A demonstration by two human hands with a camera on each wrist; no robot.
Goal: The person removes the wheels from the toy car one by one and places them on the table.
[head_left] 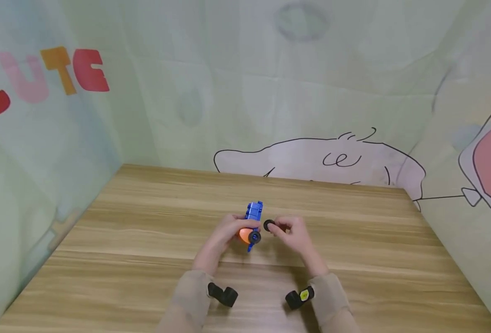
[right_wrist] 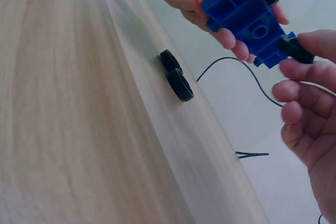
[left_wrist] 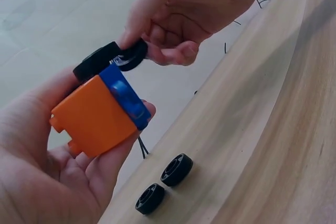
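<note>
My left hand [head_left: 228, 226] grips a toy vehicle with a blue chassis [right_wrist: 244, 17] and an orange body [left_wrist: 94, 118]. The underside of the chassis faces the right wrist camera. One black wheel [head_left: 254, 237] is on the chassis near my left thumb. Between thumb and index finger, my right hand [head_left: 294, 233] pinches another black wheel [right_wrist: 298, 50]. It is right beside the far end of the chassis in both wrist views; whether it touches is hard to tell. Two loose black wheels [left_wrist: 177, 169] lie side by side on the table, out of sight in the head view.
The wooden table [head_left: 145, 286] extends to all sides of my hands. A printed cloth [head_left: 166, 92] with letters and a cartoon drawing hangs behind it and along both sides. Black wrist cameras [head_left: 224, 294] are strapped over both sleeves.
</note>
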